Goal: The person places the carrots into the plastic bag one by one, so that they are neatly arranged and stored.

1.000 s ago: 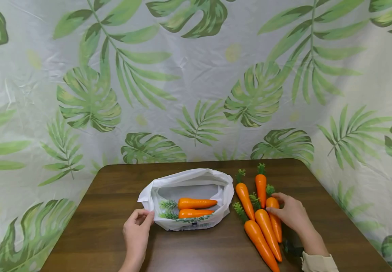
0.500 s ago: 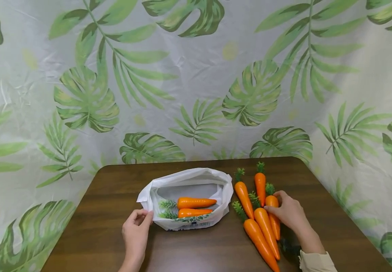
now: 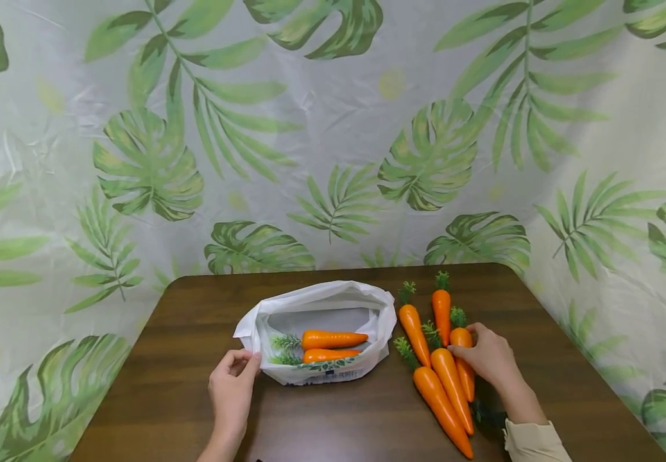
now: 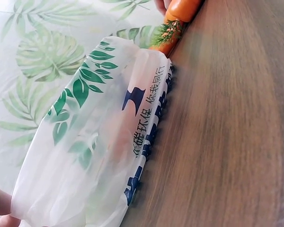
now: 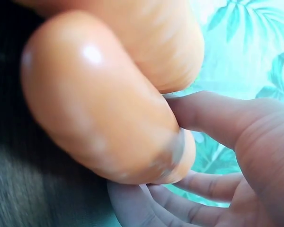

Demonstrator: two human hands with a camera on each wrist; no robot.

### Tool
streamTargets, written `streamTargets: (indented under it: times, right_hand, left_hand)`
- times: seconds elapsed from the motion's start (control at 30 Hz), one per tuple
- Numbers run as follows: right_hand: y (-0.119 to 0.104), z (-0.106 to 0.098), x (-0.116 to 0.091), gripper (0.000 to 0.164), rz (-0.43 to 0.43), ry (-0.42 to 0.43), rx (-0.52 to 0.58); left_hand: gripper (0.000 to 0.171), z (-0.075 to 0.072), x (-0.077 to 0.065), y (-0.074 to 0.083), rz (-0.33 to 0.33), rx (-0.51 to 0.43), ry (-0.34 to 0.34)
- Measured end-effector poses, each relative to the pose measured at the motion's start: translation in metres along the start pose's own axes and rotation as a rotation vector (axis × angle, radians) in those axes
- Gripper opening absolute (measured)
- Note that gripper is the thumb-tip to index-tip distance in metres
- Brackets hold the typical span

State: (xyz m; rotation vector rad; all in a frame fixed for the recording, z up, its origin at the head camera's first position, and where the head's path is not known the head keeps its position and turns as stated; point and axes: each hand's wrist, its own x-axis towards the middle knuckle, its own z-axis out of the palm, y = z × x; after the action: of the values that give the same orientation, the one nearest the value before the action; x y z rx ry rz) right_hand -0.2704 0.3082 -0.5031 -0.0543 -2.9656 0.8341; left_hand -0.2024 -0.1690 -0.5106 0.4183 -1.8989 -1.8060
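An opened white plastic bag [image 3: 387, 314] lies on the table with two orange carrots [image 3: 333, 339] inside, their green tops to the left. My left hand [image 3: 231, 388] pinches the bag's rim at its left end. Leaf prints and dark lettering mark the bag's side [image 4: 99, 118] in the left wrist view. Right of the bag lies a group of several carrots [image 3: 443, 404]. My right hand [image 3: 491, 362] grips the carrot [image 3: 467, 380] at the group's right side near its leafy top. Thumb and fingers lie on opposite sides of that carrot [image 5: 99, 104] in the right wrist view.
The brown wooden table [image 3: 321, 427] carries everything. Behind it hangs a pale sheet [image 3: 333, 128] printed with green leaves. A small dark object [image 3: 486, 416], hard to make out, is below my right wrist.
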Motion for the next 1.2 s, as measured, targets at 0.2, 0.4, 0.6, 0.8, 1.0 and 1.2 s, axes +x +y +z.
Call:
streamTargets:
  times: [0.2,0.4,0.6,0.8,1.0,1.2]
  right_hand:
    - [0.002,-0.001,-0.001,0.072,0.002,0.013,0.003]
    - [0.006,-0.003,0.001,0.073,0.018,0.01,0.003]
    - [0.006,-0.003,0.001,0.073,0.02,0.004,0.009]
    - [0.0,-0.001,0.0,0.071,-0.005,0.025,0.023]
    - [-0.007,-0.006,0.0,0.068,-0.029,0.062,0.033]
    - [-0.011,-0.015,-0.003,0.068,-0.029,0.08,0.029]
  left_hand:
    - [0.015,0.002,0.0,0.0,-0.004,-0.003,-0.002]
    - [0.016,0.003,-0.001,0.003,-0.002,0.003,-0.005]
    - [0.018,0.002,-0.001,0.001,-0.006,-0.007,-0.001]
    - [0.016,-0.002,-0.002,0.0,-0.024,0.0,0.004]
    - [0.015,-0.002,-0.002,0.001,-0.014,-0.001,-0.006]
    - [0.015,0.002,-0.003,0.002,-0.013,-0.009,-0.016]
